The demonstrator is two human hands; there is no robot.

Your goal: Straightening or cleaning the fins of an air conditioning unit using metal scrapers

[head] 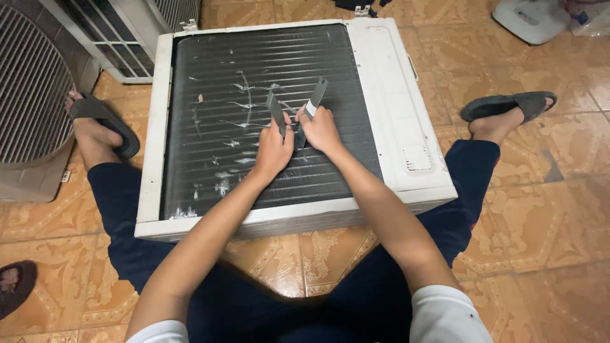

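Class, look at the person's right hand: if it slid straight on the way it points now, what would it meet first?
The right hand points up and away across the dark fin panel, with a grey tool leading. It would probably just run over more fins, then reach the unit's white far rim. Height above the fins is unclear.

- Both arms bare, stretched forward from the bottom of view, converging at centre.
- Left hand (274, 149): knuckles up, fingers curled tight in a fist grip, wrist straight.
- Right hand (321, 129): just beside the left, touching or nearly so, fingers closed in a pinch, wrist slightly cocked inward.
- Legs spread wide, knees bent, feet out on the floor.
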